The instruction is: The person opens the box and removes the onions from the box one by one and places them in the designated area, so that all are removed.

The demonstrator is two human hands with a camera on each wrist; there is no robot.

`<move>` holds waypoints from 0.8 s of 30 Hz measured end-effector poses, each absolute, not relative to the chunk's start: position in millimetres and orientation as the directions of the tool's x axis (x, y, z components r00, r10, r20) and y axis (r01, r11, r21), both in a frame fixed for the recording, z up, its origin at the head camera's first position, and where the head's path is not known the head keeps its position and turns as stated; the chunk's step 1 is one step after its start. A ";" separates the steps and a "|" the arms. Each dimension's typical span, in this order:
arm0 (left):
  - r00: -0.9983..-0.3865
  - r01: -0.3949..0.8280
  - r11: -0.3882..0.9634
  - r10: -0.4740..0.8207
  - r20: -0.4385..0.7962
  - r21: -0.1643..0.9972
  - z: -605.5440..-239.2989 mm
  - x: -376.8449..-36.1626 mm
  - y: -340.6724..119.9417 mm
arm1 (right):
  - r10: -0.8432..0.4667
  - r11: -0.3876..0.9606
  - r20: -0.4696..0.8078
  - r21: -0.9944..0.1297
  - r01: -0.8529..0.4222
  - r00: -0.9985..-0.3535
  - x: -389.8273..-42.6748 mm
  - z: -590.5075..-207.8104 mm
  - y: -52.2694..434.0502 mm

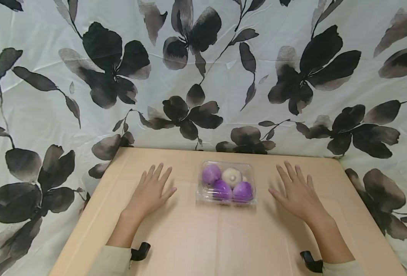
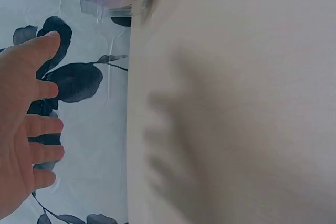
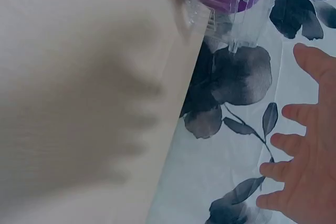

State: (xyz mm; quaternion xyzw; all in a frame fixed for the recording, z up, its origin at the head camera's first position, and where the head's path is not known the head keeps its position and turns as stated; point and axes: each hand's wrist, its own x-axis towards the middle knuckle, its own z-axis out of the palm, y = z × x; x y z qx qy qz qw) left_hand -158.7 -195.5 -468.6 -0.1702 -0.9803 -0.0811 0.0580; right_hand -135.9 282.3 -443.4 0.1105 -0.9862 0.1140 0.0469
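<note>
The left hand [image 1: 151, 189] lies flat on the table [image 1: 203, 245] in the lower left-centre of the head view, fingers straight and spread, holding nothing; the left wrist view shows the same splayed fingers [image 2: 39, 124] at its left edge. The right hand [image 1: 298, 193] mirrors it in the lower right-centre, palm down, fingers straight and apart, also empty. Between them, in the middle of the frame and apart from both hands, sits the clear plastic box [image 1: 226, 183], its lid seemingly closed. By the look of it, nothing is under way yet: the box is untouched and unopened, and everything in the handling of it remains to be done. Counting: two hands, one box, and four round pieces inside it, namely three purple balls [image 1: 222, 188] and one white ball [image 1: 231, 176] at the upper right of the cluster. Each wrist view catches only a corner of the box near its top edge. Behind the table hangs one pale cloth printed with dark flowers [image 1: 113, 65].
</note>
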 end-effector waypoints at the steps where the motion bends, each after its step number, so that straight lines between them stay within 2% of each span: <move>1: -0.934 0.347 0.927 0.327 0.143 0.146 -467.6 -159.4 -195.3 | -0.217 0.951 0.121 -0.200 -0.238 -0.969 -137.1 -442.7 281.2; 12: -0.917 0.392 0.886 0.357 0.175 0.246 -461.2 -166.0 -191.5 | -0.337 0.915 0.200 -0.161 -0.370 -0.920 -152.4 -435.5 260.3; 19: -0.913 0.408 0.821 0.369 0.174 0.400 -465.3 -168.1 -186.7 | -0.466 0.838 0.352 -0.118 -0.532 -0.812 -160.5 -437.9 246.4; 24: -0.909 0.411 0.757 0.383 0.165 0.508 -469.5 -167.8 -181.2 | -0.510 0.805 0.378 -0.106 -0.584 -0.772 -163.5 -440.3 232.1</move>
